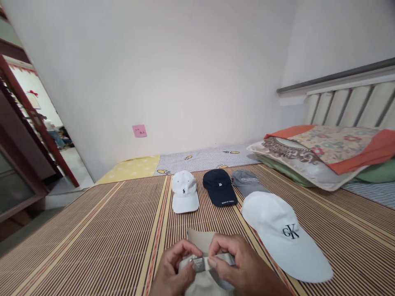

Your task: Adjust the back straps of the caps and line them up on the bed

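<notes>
A beige baseball cap [202, 283] is between my two hands at the bottom middle, its back strap and metal buckle [198, 264] facing me. My left hand [175, 269] pinches the strap at the buckle with thumb and fingers. On the other side of the buckle, my right hand [236, 263] grips the strap between thumb and forefinger. Beyond the hands lie a white cap with a small dark emblem [185, 191], a navy cap [218, 187] and a grey cap [248, 183]. A larger white cap with CK lettering [285, 236] rests to the right of my right hand.
A striped bamboo mat [101, 234] lies under the caps. Stacked pillows [311, 154] sit at the right, near a radiator [354, 105]. A pink note [139, 131] is stuck on the white wall. Through the doorway at the left, a person [52, 129] is visible.
</notes>
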A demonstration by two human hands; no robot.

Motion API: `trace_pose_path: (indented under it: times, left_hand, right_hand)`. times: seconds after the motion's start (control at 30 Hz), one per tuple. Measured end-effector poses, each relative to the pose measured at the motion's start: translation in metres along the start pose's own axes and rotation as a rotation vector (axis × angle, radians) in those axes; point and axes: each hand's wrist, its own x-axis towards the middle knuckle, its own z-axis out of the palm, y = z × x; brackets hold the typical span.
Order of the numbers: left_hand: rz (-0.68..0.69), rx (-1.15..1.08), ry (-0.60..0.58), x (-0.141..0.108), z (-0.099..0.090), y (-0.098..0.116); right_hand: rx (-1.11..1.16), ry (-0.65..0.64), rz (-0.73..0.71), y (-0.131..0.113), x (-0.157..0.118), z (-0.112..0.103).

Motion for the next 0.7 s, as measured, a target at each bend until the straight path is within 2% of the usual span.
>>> trace_pose_path:
  times: [0.1,0.3,0.53,0.7]
  left_hand:
    - [0.013,-0.009,-0.008,0.0006,-0.0016,-0.002]
    - [0.038,-0.133,-0.022,0.0032,-0.001,-0.0044]
    - [0.045,-0.233,0.014,0.0047,0.0018,-0.0038]
    - [0.028,-0.17,0.072,0.0038,0.0057,-0.0024]
  right_hand:
    - [0.001,-0.041,0.001,-0.0007,-0.0019,-0.0011]
    - [0.025,-0.006,0.002,-0.0045,0.0027,0.0032]
    - [0.025,0.013,0.005,-0.0024,0.001,0.0051]
    - [0.038,0.039,0.003,-0.0068,0.0042,0.0063]
